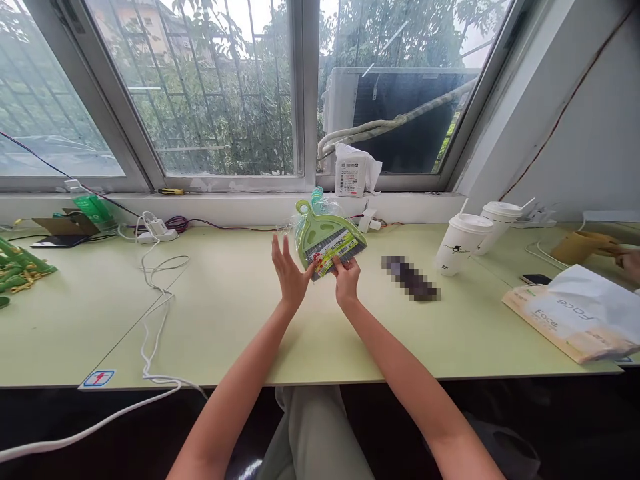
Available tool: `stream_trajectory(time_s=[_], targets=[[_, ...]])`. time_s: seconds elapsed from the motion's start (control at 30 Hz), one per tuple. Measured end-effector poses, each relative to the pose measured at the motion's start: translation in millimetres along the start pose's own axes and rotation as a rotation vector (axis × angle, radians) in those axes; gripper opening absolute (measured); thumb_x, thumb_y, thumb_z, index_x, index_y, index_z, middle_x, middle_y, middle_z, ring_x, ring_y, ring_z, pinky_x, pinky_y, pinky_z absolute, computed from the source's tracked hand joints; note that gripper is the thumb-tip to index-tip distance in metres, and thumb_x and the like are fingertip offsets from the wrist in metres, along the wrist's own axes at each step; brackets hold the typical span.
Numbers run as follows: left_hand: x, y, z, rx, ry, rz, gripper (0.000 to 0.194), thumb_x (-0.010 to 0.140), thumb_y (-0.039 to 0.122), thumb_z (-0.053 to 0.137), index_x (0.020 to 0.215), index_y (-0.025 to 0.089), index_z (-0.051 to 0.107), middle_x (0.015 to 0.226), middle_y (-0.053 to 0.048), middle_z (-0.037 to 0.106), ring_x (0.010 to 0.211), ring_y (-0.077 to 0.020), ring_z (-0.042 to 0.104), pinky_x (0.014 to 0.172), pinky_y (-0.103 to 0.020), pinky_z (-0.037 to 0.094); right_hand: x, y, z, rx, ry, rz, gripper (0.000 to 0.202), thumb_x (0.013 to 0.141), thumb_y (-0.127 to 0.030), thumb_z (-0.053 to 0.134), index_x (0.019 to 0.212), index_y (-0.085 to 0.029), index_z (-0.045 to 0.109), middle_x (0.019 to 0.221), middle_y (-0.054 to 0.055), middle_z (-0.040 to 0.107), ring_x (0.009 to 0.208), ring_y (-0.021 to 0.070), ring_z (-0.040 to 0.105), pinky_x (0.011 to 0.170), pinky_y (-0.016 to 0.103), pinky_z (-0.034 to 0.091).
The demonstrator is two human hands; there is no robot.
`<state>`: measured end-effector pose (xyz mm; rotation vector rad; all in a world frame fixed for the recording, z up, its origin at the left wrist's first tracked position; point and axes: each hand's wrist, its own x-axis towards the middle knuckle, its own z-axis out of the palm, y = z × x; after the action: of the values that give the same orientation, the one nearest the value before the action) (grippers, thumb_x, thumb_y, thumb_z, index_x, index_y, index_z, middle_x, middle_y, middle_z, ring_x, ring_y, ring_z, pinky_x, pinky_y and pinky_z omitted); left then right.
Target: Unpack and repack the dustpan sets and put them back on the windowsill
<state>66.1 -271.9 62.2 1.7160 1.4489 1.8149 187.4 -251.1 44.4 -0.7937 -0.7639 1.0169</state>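
Observation:
A small green dustpan and brush set point(326, 229) in clear plastic wrap is held up over the desk, tilted, its printed label facing me. Dark bristles show along its lower edge. My right hand point(347, 280) pinches that lower edge, thumb in front, the other fingers mostly hidden behind. On the other side is my left hand point(291, 273), its fingers spread and pointing up, with the thumb tip against the label's lower left corner. Loose wrap sticks out around the handle and sides.
Two lidded white cups point(463, 243) with straws and a tissue pack point(570, 317) stand to the right. A blurred dark item point(410, 278) lies nearer. White cables point(155, 300) trail across the left, near a power strip point(157, 235). Another person's hand point(627, 260) shows at far right.

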Motion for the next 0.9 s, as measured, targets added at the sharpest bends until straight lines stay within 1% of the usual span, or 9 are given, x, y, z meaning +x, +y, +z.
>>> stream_trajectory(time_s=[0.07, 0.13, 0.23, 0.33, 0.4, 0.47, 0.57, 0.7, 0.9], targets=[[2.2, 0.8, -5.7, 0.09, -0.102, 0.091, 0.059, 0.081, 0.04, 0.067, 0.137, 0.03, 0.049, 0.158, -0.006, 0.027, 0.15, -0.0296, 0.005, 0.12, -0.055, 0.005, -0.4, -1.2, -0.3, 0.011, -0.005, -0.003, 0.044, 0.071, -0.039, 0.071, 0.108, -0.019, 0.057, 0.113, 0.011, 0.069, 0.099, 0.0194, 0.066, 0.078, 0.03, 0.056], [2.7, -1.2, -6.7, 0.127, -0.168, 0.166, 0.033, 0.087, 0.035, 0.058, 0.12, 0.029, 0.063, 0.151, -0.005, 0.041, 0.149, -0.0295, 0.014, 0.12, -0.057, 0.003, -0.5, -1.6, -1.0, 0.01, -0.007, -0.006, 0.044, 0.071, -0.038, 0.072, 0.106, -0.019, 0.057, 0.111, 0.011, 0.069, 0.097, 0.019, 0.065, 0.078, 0.029, 0.056], [0.8, -5.8, -3.2, 0.227, -0.122, 0.276, 0.019, 0.09, 0.028, 0.053, 0.1, 0.026, 0.069, 0.14, -0.007, 0.054, 0.144, -0.0304, 0.03, 0.12, -0.059, 0.007, -1.5, -0.2, -1.3, -0.018, 0.006, 0.0, 0.045, 0.068, -0.042, 0.074, 0.103, -0.018, 0.058, 0.104, 0.011, 0.071, 0.092, 0.0188, 0.065, 0.074, 0.029, 0.055], [-1.3, -8.5, -0.2, 0.455, -0.038, 0.387, 0.02, 0.091, 0.023, 0.049, 0.088, 0.021, 0.069, 0.122, -0.011, 0.066, 0.128, -0.0294, 0.051, 0.119, -0.057, 0.019, -4.0, 2.7, 0.0, -0.043, 0.001, 0.003, 0.049, 0.066, -0.047, 0.075, 0.101, -0.016, 0.058, 0.1, 0.011, 0.071, 0.09, 0.0202, 0.065, 0.071, 0.029, 0.054], [-1.9, -8.9, 0.0, 0.617, -0.007, 0.446, 0.024, 0.092, 0.021, 0.045, 0.085, 0.02, 0.068, 0.107, -0.012, 0.07, 0.113, -0.0273, 0.06, 0.116, -0.053, 0.029, -5.7, 4.3, 1.4, -0.056, -0.01, -0.002, 0.051, 0.065, -0.049, 0.075, 0.1, -0.016, 0.059, 0.098, 0.011, 0.071, 0.089, 0.0209, 0.065, 0.069, 0.03, 0.053], [-2.0, -8.5, -0.5, 0.725, 0.002, 0.487, 0.026, 0.094, 0.021, 0.042, 0.089, 0.019, 0.068, 0.093, -0.011, 0.07, 0.099, -0.0252, 0.064, 0.112, -0.05, 0.036, -6.8, 5.5, 2.5, -0.063, -0.014, -0.007, 0.051, 0.065, -0.049, 0.075, 0.099, -0.016, 0.059, 0.096, 0.01, 0.071, 0.088, 0.0211, 0.065, 0.069, 0.031, 0.053], [-1.7, -7.1, -0.7, 0.775, -0.014, 0.518, 0.028, 0.096, 0.025, 0.041, 0.101, 0.021, 0.068, 0.081, -0.008, 0.067, 0.086, -0.0232, 0.065, 0.11, -0.048, 0.038, -7.5, 6.7, 3.6, -0.063, -0.019, -0.008, 0.049, 0.065, -0.048, 0.075, 0.099, -0.016, 0.059, 0.094, 0.009, 0.071, 0.086, 0.021, 0.065, 0.069, 0.031, 0.053], [-2.3, -5.0, 0.5, 0.769, -0.043, 0.525, 0.031, 0.096, 0.023, 0.04, 0.11, 0.021, 0.067, 0.086, -0.01, 0.067, 0.09, -0.0236, 0.064, 0.112, -0.051, 0.034, -8.7, 8.0, 4.8, -0.057, -0.041, -0.001, 0.046, 0.064, -0.046, 0.074, 0.097, -0.017, 0.059, 0.095, 0.009, 0.071, 0.086, 0.0206, 0.065, 0.069, 0.031, 0.053], [-7.8, -2.4, 3.9, 0.718, -0.078, 0.572, 0.034, 0.094, 0.016, 0.039, 0.118, 0.022, 0.064, 0.125, -0.013, 0.063, 0.121, -0.0291, 0.055, 0.113, -0.057, 0.031, -10.2, 8.5, 6.2, 0.02, -0.03, 0.016, 0.046, 0.063, -0.043, 0.076, 0.097, -0.017, 0.059, 0.096, 0.009, 0.071, 0.084, 0.0189, 0.064, 0.07, 0.031, 0.054]])
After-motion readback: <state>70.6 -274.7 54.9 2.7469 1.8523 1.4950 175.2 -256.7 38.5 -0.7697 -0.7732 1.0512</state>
